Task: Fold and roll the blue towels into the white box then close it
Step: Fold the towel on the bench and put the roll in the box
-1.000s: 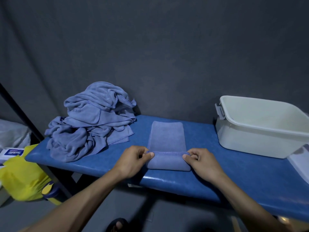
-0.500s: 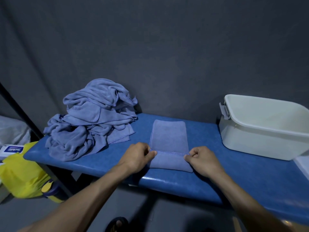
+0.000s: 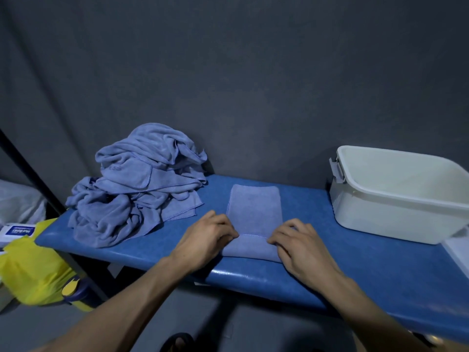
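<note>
A folded blue towel lies as a narrow strip on the blue bench, its near end turned over into the start of a roll. My left hand grips the left end of that rolled part with curled fingers. My right hand grips the right end the same way. A heap of loose blue towels sits at the bench's left. The white box stands open on the right, and nothing is visible inside it.
A dark curtain wall runs right behind the bench. A white lid shows at the right edge by the box. Left of the bench are a yellow bag, a white packet and a black pole.
Both hands have pushed the rolled near end of the towel a little further away from me, and the fingers now curl over the roll.
</note>
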`<state>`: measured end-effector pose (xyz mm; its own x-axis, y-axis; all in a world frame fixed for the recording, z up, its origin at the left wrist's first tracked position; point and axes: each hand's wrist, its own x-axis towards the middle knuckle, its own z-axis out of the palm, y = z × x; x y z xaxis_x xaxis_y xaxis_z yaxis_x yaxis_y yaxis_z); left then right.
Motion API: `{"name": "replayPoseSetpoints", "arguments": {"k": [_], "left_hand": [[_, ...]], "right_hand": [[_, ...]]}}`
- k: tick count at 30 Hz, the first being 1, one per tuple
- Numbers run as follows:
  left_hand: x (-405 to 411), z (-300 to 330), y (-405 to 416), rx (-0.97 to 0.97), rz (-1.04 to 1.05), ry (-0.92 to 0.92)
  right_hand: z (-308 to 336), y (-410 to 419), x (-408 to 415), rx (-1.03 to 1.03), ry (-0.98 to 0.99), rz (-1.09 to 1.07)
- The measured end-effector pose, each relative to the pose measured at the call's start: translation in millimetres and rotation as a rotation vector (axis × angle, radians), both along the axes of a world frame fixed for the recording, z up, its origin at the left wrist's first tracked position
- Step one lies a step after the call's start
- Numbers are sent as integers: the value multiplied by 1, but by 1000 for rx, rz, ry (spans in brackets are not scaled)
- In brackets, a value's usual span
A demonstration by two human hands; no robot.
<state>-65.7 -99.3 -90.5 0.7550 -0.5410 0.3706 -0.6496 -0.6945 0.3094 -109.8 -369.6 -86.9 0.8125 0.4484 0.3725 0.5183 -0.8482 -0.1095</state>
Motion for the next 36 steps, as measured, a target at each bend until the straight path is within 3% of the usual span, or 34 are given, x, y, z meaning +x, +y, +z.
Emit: {"name": "replayPoseSetpoints", "arguments": {"k": [5, 14, 21, 26, 36], "left_hand": [[-8, 7, 18, 76, -106, 223], [-14, -2, 7, 46, -60, 52], [-14, 10, 15, -179, 23, 405], [-13, 9, 14, -272, 107, 614], [-5, 18, -7, -227, 364, 642]], "right_hand": [[-1, -15, -8, 60, 206, 40], [-10, -10, 0, 243, 194, -80], [9, -13, -1, 560, 509, -117], [11, -8, 0, 631, 627, -239], [16, 9, 12, 608, 596, -427]]}}
